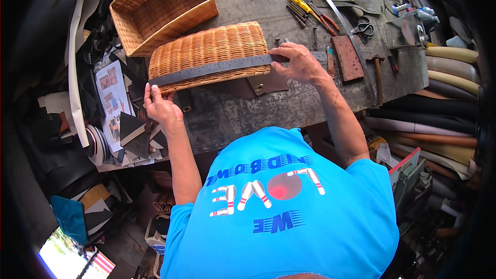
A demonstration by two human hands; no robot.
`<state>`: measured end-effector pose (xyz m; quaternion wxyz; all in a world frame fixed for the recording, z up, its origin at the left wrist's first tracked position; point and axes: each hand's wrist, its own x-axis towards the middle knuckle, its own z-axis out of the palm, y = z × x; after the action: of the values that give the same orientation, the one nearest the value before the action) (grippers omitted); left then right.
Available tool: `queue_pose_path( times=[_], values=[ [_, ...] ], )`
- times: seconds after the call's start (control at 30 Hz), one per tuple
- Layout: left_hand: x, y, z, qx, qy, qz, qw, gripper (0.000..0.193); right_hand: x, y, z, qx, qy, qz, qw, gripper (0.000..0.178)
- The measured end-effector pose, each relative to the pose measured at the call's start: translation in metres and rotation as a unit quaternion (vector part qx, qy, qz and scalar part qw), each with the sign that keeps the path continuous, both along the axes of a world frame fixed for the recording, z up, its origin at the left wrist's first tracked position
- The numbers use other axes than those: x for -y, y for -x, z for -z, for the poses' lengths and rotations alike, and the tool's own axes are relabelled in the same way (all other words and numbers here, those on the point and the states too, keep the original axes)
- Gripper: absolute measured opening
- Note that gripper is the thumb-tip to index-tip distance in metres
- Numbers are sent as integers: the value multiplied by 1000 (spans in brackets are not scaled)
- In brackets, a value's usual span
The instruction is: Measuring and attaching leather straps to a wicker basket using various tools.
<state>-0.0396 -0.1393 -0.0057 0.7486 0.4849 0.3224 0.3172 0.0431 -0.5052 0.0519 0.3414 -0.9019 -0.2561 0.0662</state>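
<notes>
At 11 o'clock, the wicker piece lies beneath a ruler held in narrowed fingers of the left hand at the piece's 8 o'clock and the right hand at 3, where even pressure should prevent slipping.

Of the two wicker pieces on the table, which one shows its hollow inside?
The farther wicker box, at upper left. The nearer wicker piece shows its woven outside, with a dark ruler across it.
</notes>
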Motion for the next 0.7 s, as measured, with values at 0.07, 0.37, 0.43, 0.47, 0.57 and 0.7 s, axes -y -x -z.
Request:
queue_pose_path(
  times=[0.07,0.37,0.43,0.47,0.57,0.7],
  values=[
    [5,0,1,4,7,-4,1000,28,2,-4,-2,-35,25,-3,999,36],
    [15,7,3,19,20,-9,1000,27,6,-3,2,-5,21,-15,1000,35],
    [15,9,5,18,24,-11,999,27,7,-2,6,6,16,-21,1000,33],
    [15,9,5,19,23,-11,999,27,7,-2,8,7,12,-17,1000,33],
    [16,11,7,23,27,-12,999,26,7,-1,8,4,7,-16,1000,34],
    [15,13,13,15,36,-15,999,26,7,-1,2,-24,17,-11,999,37]
  ],
)
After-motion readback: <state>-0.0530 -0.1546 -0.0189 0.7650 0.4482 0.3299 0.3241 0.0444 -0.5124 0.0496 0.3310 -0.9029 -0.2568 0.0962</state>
